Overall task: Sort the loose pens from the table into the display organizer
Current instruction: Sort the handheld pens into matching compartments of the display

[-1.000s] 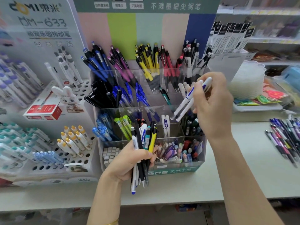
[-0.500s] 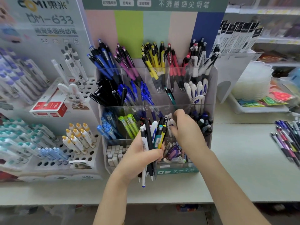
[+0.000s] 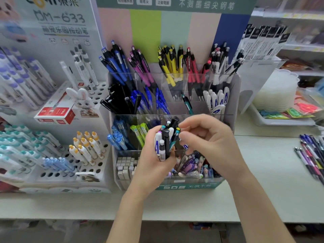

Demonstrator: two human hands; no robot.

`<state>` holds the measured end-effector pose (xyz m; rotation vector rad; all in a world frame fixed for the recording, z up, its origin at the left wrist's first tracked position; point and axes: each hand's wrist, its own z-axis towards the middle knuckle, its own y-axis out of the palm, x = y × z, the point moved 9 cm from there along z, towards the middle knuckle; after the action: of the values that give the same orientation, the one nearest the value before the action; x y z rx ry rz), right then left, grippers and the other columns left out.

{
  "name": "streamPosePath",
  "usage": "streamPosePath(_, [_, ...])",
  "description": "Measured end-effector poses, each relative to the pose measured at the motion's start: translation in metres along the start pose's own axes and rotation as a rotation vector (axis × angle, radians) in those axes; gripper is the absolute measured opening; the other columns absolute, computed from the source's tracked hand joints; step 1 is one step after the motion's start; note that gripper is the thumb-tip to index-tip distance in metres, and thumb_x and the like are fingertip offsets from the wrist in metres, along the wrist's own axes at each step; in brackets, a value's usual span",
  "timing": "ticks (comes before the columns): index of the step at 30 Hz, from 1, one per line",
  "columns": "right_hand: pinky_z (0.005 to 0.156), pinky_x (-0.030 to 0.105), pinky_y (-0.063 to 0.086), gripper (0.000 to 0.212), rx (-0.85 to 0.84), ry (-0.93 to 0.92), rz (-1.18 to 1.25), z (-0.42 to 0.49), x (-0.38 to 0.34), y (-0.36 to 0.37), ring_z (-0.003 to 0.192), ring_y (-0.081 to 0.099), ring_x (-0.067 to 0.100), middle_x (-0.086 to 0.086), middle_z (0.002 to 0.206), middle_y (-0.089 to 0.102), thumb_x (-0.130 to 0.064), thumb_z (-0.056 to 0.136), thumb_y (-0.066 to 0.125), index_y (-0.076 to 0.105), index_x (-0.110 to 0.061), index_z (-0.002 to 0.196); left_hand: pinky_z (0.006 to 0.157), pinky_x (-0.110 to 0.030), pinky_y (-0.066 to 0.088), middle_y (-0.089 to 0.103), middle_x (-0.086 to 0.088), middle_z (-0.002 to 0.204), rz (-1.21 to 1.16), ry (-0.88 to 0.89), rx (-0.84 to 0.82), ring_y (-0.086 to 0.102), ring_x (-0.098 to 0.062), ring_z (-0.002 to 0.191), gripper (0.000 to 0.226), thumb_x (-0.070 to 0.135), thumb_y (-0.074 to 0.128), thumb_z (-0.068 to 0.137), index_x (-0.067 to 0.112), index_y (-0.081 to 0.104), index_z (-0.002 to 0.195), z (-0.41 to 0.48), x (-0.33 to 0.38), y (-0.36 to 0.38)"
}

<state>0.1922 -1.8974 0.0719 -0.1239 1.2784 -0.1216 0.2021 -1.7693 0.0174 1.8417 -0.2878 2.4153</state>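
My left hand grips a bundle of mixed pens upright in front of the clear tiered display organizer. My right hand is at the top of the bundle, its thumb and fingers curled in and pinching a pen there. Several white-and-blue pens stand in the organizer's right middle compartment. More loose pens lie on the table at the far right.
A white perforated pen stand with a red box and a bunny figure fills the left. A tray with plastic stacks sits behind on the right. The table's front edge runs just below my wrists.
My right hand set two white-and-blue pens into the right middle compartment, then dropped to the bundle. My left hand lifted the bundle slightly.
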Motion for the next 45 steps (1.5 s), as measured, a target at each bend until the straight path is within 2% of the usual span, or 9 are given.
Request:
streamPosePath(5, [0.052, 0.028, 0.053, 0.025, 0.004, 0.012, 0.016, 0.005, 0.008, 0.008, 0.069, 0.064, 0.024, 0.008, 0.081, 0.062, 0.000, 0.082, 0.069, 0.062, -0.017, 0.098, 0.073, -0.022, 0.055, 0.066, 0.003, 0.093, -0.114, -0.069, -0.021, 0.065, -0.008, 0.088, 0.046, -0.010, 0.062, 0.085, 0.021, 0.052, 0.118, -0.001, -0.007, 0.000])
streamPosePath(9, [0.051, 0.027, 0.053, 0.026, -0.030, 0.055, -0.008, 0.017, 0.002, 0.008, 0.063, 0.060, 0.012, 0.006, 0.082, 0.058, -0.002, 0.094, 0.054, 0.065, -0.015, 0.112, 0.067, -0.023, 0.051, 0.064, 0.007, 0.076, -0.176, -0.102, -0.155, 0.062, -0.009, 0.074, 0.024, -0.008, 0.063, 0.086, 0.001, 0.057, 0.107, -0.003, -0.010, 0.006])
streamPosePath(14, [0.055, 0.022, 0.049, 0.026, -0.278, 0.152, 0.046, 0.022, 0.001, 0.021, 0.058, 0.057, 0.008, -0.001, 0.069, 0.059, -0.001, 0.094, 0.053, 0.070, -0.015, 0.108, 0.062, -0.035, 0.044, 0.054, -0.006, 0.071, -0.362, -0.077, -0.290, 0.051, -0.019, 0.064, 0.010, 0.008, 0.063, 0.075, 0.017, 0.063, 0.080, -0.005, -0.003, 0.013])
streamPosePath(23, [0.051, 0.020, 0.046, 0.013, -0.258, 0.190, 0.012, 0.036, 0.008, 0.023, 0.057, 0.055, 0.009, -0.002, 0.071, 0.061, -0.003, 0.093, 0.055, 0.066, -0.010, 0.092, 0.056, -0.027, 0.045, 0.054, -0.008, 0.080, -0.646, -0.231, -0.396, 0.052, -0.016, 0.062, 0.021, 0.008, 0.064, 0.071, 0.009, 0.064, 0.093, -0.007, -0.008, 0.020])
streamPosePath(28, [0.044, 0.017, 0.042, 0.010, -0.061, 0.271, 0.268, 0.047, 0.018, 0.005, 0.053, 0.048, 0.007, -0.004, 0.064, 0.056, -0.009, 0.097, 0.050, 0.059, -0.007, 0.095, 0.057, -0.031, 0.046, 0.053, -0.014, 0.074, -0.480, -0.302, -0.430, 0.052, -0.017, 0.057, 0.012, 0.009, 0.065, 0.069, 0.011, 0.066, 0.080, -0.013, -0.019, 0.019])
streamPosePath(34, [0.039, 0.016, 0.028, 0.012, -0.246, 0.370, 0.212, 0.033, 0.031, 0.025, 0.048, 0.038, 0.006, -0.008, 0.059, 0.054, -0.014, 0.091, 0.058, 0.062, -0.003, 0.089, 0.053, -0.027, 0.043, 0.047, -0.014, 0.072, -0.489, -0.324, -0.410, 0.048, -0.017, 0.056, 0.009, 0.000, 0.062, 0.073, 0.008, 0.061, 0.078, -0.012, -0.020, 0.022])
streamPosePath(38, [0.039, 0.014, 0.031, 0.017, 0.092, 0.273, 0.270, 0.048, 0.022, -0.008, 0.049, 0.035, 0.007, -0.001, 0.067, 0.052, -0.018, 0.096, 0.053, 0.056, -0.009, 0.081, 0.057, -0.030, 0.043, 0.047, -0.012, 0.063, -0.392, -0.357, -0.354, 0.047, -0.019, 0.055, 0.007, -0.005, 0.056, 0.076, 0.001, 0.053, 0.080, -0.012, -0.026, 0.012])
streamPosePath(41, [0.048, 0.021, 0.037, 0.021, 0.246, 0.028, 0.057, 0.053, -0.011, -0.033, 0.054, 0.044, 0.011, -0.002, 0.070, 0.053, -0.021, 0.098, 0.051, 0.052, -0.021, 0.078, 0.051, -0.023, 0.047, 0.051, -0.009, 0.058, -0.260, -0.377, -0.182, 0.052, -0.017, 0.052, 0.018, -0.006, 0.058, 0.072, -0.001, 0.048, 0.086, -0.011, -0.030, -0.010])
streamPosePath(45, [0.042, 0.025, 0.043, 0.013, -0.049, 0.061, -0.172, 0.041, -0.023, 0.008, 0.051, 0.047, 0.011, 0.005, 0.069, 0.054, -0.019, 0.092, 0.059, 0.056, -0.010, 0.083, 0.053, -0.026, 0.049, 0.057, -0.003, 0.059, -0.086, -0.275, -0.062, 0.055, -0.018, 0.054, 0.027, -0.014, 0.054, 0.082, 0.008, 0.048, 0.096, -0.002, -0.019, -0.026])
